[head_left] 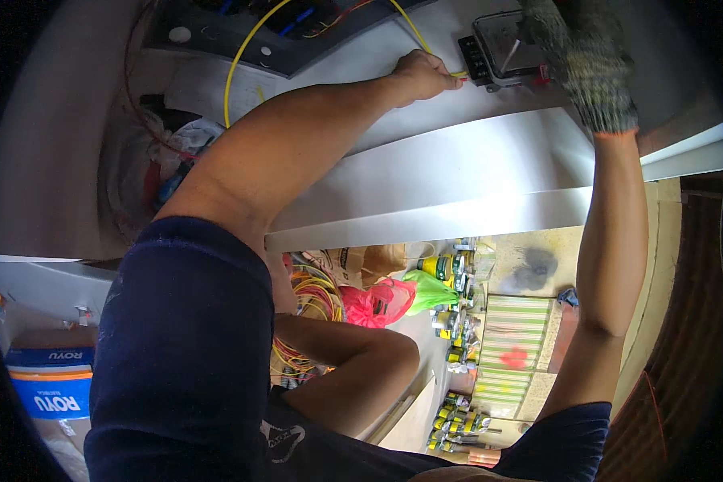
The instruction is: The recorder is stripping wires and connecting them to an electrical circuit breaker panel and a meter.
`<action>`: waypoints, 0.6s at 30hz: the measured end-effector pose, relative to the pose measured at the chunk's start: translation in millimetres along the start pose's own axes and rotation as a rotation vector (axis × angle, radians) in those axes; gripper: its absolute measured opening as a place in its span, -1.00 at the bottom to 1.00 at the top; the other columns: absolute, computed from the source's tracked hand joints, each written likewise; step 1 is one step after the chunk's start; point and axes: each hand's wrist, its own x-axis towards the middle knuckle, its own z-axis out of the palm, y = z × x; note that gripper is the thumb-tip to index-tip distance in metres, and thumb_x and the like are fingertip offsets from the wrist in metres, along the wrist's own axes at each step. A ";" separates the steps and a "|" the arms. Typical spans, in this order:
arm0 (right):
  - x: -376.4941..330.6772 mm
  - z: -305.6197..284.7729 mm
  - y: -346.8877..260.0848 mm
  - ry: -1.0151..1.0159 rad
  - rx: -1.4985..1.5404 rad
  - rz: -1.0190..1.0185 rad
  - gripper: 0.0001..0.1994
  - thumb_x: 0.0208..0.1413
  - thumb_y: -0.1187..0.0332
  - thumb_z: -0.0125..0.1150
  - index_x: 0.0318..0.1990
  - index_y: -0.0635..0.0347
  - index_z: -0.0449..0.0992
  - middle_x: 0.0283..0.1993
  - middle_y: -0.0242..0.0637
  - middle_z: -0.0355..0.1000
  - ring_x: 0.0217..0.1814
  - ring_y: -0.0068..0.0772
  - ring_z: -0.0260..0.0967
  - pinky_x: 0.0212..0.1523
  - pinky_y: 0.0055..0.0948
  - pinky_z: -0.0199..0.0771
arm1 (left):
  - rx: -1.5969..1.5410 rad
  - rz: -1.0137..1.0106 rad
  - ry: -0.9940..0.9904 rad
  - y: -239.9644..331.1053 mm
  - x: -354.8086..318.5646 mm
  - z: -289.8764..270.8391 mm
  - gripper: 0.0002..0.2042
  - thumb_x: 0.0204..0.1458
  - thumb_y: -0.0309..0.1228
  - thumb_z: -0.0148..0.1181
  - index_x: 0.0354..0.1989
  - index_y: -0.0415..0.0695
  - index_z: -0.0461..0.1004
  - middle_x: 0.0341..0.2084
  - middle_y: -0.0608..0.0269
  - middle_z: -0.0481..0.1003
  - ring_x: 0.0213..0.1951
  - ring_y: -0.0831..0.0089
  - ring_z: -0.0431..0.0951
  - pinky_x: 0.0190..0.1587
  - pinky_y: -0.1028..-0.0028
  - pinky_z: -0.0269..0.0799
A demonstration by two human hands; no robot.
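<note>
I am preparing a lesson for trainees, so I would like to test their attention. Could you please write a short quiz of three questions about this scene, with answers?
1. Which hand wears the grey knitted glove with the orange cuff edge?
2. True or false: the pink plastic bag lies beside the bright green plastic bag.
3. The left hand is nearest to: A) the striped green-and-white panel; B) the black ridged block; C) the blue-and-white box.

Key: 1. The right hand; 2. True; 3. B.
</note>
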 end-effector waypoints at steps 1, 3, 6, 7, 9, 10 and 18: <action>3.8 4.3 -1.9 -0.024 0.123 -0.006 -0.47 0.09 0.44 0.28 0.22 0.23 0.26 0.02 -0.13 0.38 0.00 -0.28 0.39 0.07 -0.34 0.41 | 0.001 -0.008 0.002 -1.3 -0.7 -0.1 -0.69 -0.14 -0.15 0.52 -0.45 -0.15 0.61 -0.55 0.29 0.57 -0.49 0.49 0.51 -0.37 0.44 0.44; 11.4 11.2 -8.4 -0.051 0.250 -0.018 -0.47 0.10 0.42 0.28 0.23 0.22 0.26 0.03 -0.14 0.39 0.00 -0.29 0.40 0.07 -0.34 0.41 | -0.002 -0.017 0.012 -5.8 0.7 -0.7 -0.69 -0.14 -0.15 0.51 -0.45 -0.15 0.62 -0.54 0.29 0.57 -0.47 0.49 0.52 -0.36 0.44 0.44; 18.0 24.6 -3.3 -0.168 0.363 0.187 -0.48 0.11 0.41 0.27 0.23 0.20 0.28 0.09 -0.08 0.39 0.07 -0.19 0.40 0.13 -0.29 0.39 | -0.033 -0.028 -0.003 -11.3 6.1 3.0 -0.68 -0.14 -0.13 0.51 -0.44 -0.14 0.62 -0.51 0.26 0.59 -0.44 0.46 0.54 -0.33 0.43 0.45; 19.0 34.7 8.4 -0.116 0.270 -0.001 -0.48 0.12 0.39 0.26 0.23 0.20 0.28 0.12 -0.05 0.38 0.12 -0.13 0.39 0.15 -0.26 0.37 | 0.008 -0.045 0.006 -6.9 6.1 5.8 -0.68 -0.14 -0.13 0.50 -0.44 -0.14 0.62 -0.49 0.24 0.60 -0.42 0.45 0.55 -0.31 0.42 0.46; 19.7 41.1 17.6 -0.066 0.180 -0.192 -0.49 0.13 0.37 0.25 0.23 0.19 0.28 0.15 -0.01 0.38 0.17 -0.07 0.38 0.18 -0.24 0.35 | 0.049 -0.064 0.022 -2.4 4.7 6.7 -0.68 -0.14 -0.12 0.50 -0.43 -0.13 0.63 -0.47 0.23 0.60 -0.41 0.43 0.56 -0.29 0.41 0.47; 19.9 42.2 13.9 -0.105 0.180 -0.167 -0.50 0.14 0.35 0.25 0.23 0.20 0.28 0.17 0.00 0.37 0.20 -0.03 0.36 0.20 -0.23 0.33 | 0.038 -0.077 0.022 -1.9 3.5 5.6 -0.68 -0.14 -0.13 0.50 -0.43 -0.13 0.63 -0.46 0.22 0.61 -0.40 0.42 0.57 -0.28 0.40 0.48; 21.9 47.0 6.9 -0.246 0.113 -0.156 -0.50 0.11 0.29 0.28 0.17 0.24 0.32 0.21 0.03 0.33 0.22 0.01 0.33 0.22 -0.20 0.32 | -0.002 -0.053 0.040 -2.3 1.6 4.0 -0.70 -0.10 -0.18 0.48 -0.45 -0.17 0.59 -0.52 0.28 0.55 -0.47 0.51 0.49 -0.39 0.46 0.41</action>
